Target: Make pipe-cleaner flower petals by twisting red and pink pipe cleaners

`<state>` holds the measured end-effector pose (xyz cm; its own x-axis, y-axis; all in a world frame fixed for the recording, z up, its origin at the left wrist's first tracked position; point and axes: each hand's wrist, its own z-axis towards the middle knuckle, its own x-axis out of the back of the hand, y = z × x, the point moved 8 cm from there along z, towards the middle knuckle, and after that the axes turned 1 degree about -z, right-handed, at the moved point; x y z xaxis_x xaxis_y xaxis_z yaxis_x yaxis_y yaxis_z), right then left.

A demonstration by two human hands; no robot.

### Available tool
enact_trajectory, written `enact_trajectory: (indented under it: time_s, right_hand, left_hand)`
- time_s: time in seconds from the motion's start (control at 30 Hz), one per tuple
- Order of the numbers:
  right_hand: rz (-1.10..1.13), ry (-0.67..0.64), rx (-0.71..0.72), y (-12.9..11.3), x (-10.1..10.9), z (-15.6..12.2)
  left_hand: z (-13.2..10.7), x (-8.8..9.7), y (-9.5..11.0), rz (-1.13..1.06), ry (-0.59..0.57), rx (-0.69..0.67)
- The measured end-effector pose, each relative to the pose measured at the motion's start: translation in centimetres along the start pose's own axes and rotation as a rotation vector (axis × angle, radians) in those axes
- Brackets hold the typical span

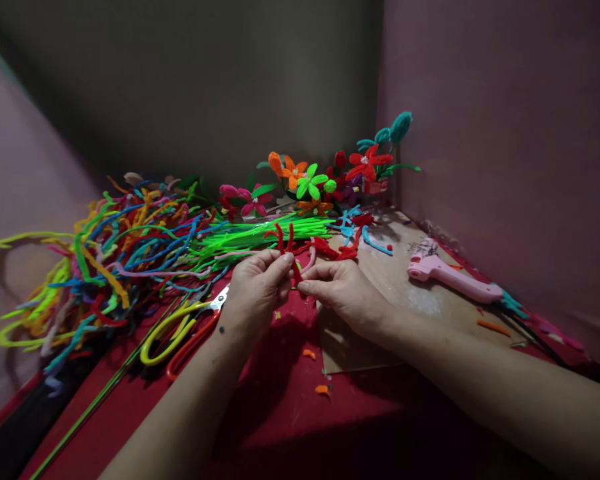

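Near the middle of the view, my left hand point(263, 287) pinches a red pipe cleaner point(291, 239), whose ends stick up above the fingers. From the right, my right hand point(347, 293) has its thumb and forefinger closed on the lower part of the same red pipe cleaner, close to the left fingertips. Just beyond the hands lie more red pipe cleaner pieces point(333, 249). A bundle of bright green pipe cleaners point(260, 232) lies behind the left hand. Scissors with one yellow and one red handle point(180, 333) rest beside the left wrist, their blades partly hidden by it.
A tangled heap of coloured pipe cleaners point(115, 260) covers the left side. Pipe-cleaner flowers point(310, 180) stand along the back. A pink glue gun point(453, 277) lies on a brown board point(405, 293) at right. Thin green stems point(105, 393) cross the red tabletop point(280, 400).
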<state>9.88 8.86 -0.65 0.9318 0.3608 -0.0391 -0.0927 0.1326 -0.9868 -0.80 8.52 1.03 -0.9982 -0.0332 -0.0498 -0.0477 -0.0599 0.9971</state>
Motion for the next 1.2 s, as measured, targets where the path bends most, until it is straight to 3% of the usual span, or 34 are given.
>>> enact_trajectory:
  time_s: [0.13, 0.33, 0.47, 0.57, 0.67, 1.0, 1.2]
  right_hand:
    - [0.040, -0.011, -0.026, 0.3, 0.3, 0.2]
    - [0.144, 0.001, -0.055, 0.5, 0.3, 0.2]
    - [0.262, 0.118, -0.062, 0.5, 1.2, 0.4]
    - [0.370, 0.169, -0.060, 0.8, 1.7, 0.7]
    - [0.434, 0.207, -0.078, 1.4, 1.9, 0.8]
    - [0.596, 0.163, -0.118, 1.6, 1.3, 0.9]
    - [0.630, 0.143, -0.163, 2.0, 1.1, 0.9]
  left_hand:
    - [-0.3, -0.4, 0.6, 0.171, -0.047, -0.043]
    - [-0.4, -0.4, 0.9, 0.222, -0.069, -0.072]
    - [-0.1, -0.2, -0.3, 0.108, -0.088, 0.041]
    - [-0.4, -1.1, -1.9, 0.073, -0.190, 0.187]
    - [-0.6, -1.7, -2.4, 0.080, -0.207, 0.209]
    - [-0.7, -2.2, -2.8, 0.033, -0.209, 0.237]
    - [-1.1, -2.4, -3.6, 0.032, -0.339, 0.341]
